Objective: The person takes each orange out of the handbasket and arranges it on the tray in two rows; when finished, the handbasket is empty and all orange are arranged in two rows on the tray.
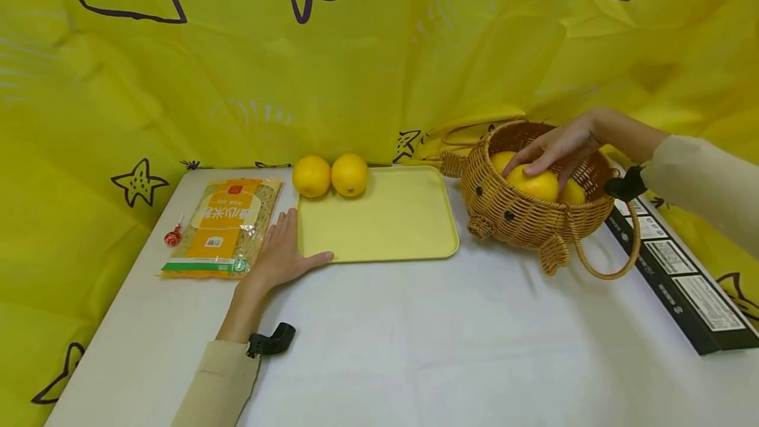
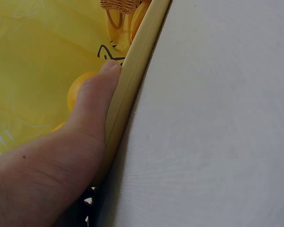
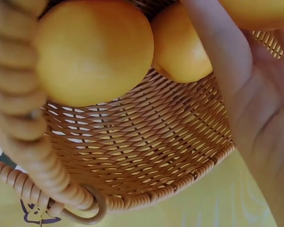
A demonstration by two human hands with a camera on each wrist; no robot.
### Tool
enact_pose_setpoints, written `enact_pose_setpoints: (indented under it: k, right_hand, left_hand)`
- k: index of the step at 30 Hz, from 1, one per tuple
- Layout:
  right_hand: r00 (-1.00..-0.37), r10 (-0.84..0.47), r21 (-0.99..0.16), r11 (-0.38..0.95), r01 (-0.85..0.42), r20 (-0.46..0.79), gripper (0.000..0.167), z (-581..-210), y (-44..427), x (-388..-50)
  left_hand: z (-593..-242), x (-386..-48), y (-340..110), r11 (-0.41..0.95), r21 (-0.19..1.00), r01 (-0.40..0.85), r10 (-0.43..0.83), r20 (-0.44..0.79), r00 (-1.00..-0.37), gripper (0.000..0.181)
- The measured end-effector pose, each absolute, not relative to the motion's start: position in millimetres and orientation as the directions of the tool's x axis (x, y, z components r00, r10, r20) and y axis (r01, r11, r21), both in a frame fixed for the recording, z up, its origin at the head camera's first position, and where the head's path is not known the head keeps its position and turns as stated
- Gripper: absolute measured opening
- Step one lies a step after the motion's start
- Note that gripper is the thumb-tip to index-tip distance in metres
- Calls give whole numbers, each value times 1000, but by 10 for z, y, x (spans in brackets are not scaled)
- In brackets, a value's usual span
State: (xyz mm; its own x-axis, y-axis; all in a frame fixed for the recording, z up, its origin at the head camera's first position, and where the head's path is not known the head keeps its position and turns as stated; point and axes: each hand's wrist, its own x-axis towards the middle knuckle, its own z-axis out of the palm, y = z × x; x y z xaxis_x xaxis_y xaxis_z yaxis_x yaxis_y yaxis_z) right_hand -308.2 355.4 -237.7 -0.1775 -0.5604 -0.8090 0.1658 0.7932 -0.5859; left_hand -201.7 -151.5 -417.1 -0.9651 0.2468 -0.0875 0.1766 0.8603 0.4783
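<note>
Wicker basket [image 1: 516, 216] at the right of the bench [image 1: 415, 348] holds several oranges, and the right hand [image 1: 566, 147] reaches in over its rim with fingers curled round the upper orange [image 1: 534, 184]; how far the fingertips wrap beneath it is hard to tell, since fruit and rim hide them. If that hold is shallow, the smooth round skin could slip and drop back onto the loose fruit [image 3: 94, 52] below. Lifting out low might also catch the rim and tip the basket, or snag the black wrist mount [image 1: 625, 184] on the looped handle [image 1: 634, 249] beside it. At the left, the left hand [image 1: 283, 252] grasps nothing: its fingers lie straight along the edge of the yellow tray [image 1: 379, 223], thumb at the near corner. Too hard a push there could shift the tray and set the paired oranges [image 1: 350, 174] at its far left corner rolling
</note>
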Motion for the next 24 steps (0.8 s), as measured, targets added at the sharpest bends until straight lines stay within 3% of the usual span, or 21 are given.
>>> enact_pose_setpoints:
  k: [4,14,21,24]
  right_hand:
    - [-221,-513,-547,827,131,-829,58,-2394,3576,-3038]
    - [-434,-492,-544,839,-5,-754,63,-2290,3679,-2979]
    - [-733,-499,-581,795,-174,-463,53,-2073,3785,-2834]
    - [-811,-486,-570,785,-241,-326,54,-1988,3745,-2729]
  left_hand:
    - [-4187,-2012,-1489,858,483,176,251,-95,-963,124]
    - [-4235,-1994,-1476,862,480,162,241,-107,-965,124]
    - [-4196,-2018,-1503,863,474,176,248,-95,-964,125]
    - [-4166,-2022,-1518,863,473,177,247,-89,-965,124]
